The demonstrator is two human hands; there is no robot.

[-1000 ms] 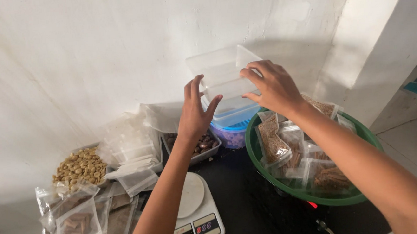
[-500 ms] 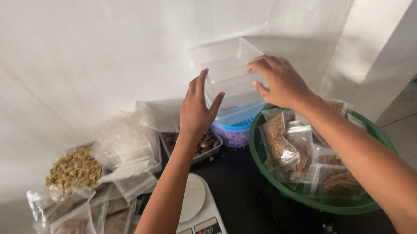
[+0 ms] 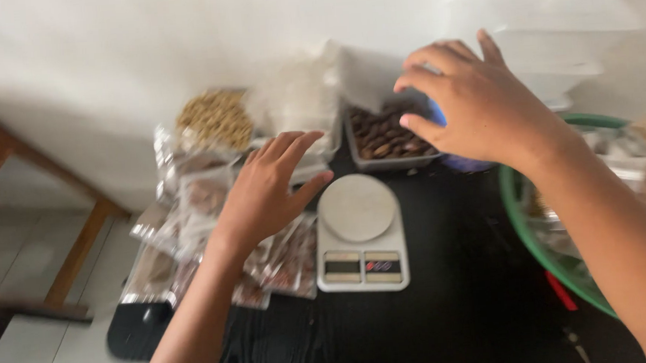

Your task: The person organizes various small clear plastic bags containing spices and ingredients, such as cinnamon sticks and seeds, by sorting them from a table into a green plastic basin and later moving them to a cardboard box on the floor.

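Seen from the head camera, blurred by motion, two bare hands hover above a black table [image 3: 450, 308] with a small kitchen scale [image 3: 360, 233] at its centre. The left hand [image 3: 268, 192] hangs just left of the scale, fingers spread and palm down, holding nothing, over a heap of clear packets [image 3: 214, 233] of brown nuts lying left of the scale. The right hand [image 3: 475, 105] hovers behind and to the right of the scale, fingers splayed and lightly curled, grasping nothing that can be made out; a blue object [image 3: 438, 114] peeks from beneath its palm, contact unclear. Directly behind the scale sits a shallow tray of brown nuts [image 3: 387, 136], apart from both hands' fingertips; a bag of pale nuts [image 3: 214, 119] lies behind and left. A green basin [image 3: 536, 243] of filled packets stands to the scale's right. The work appears to be between grasps; a next grip would call for lowering a hand and closing the fingers.
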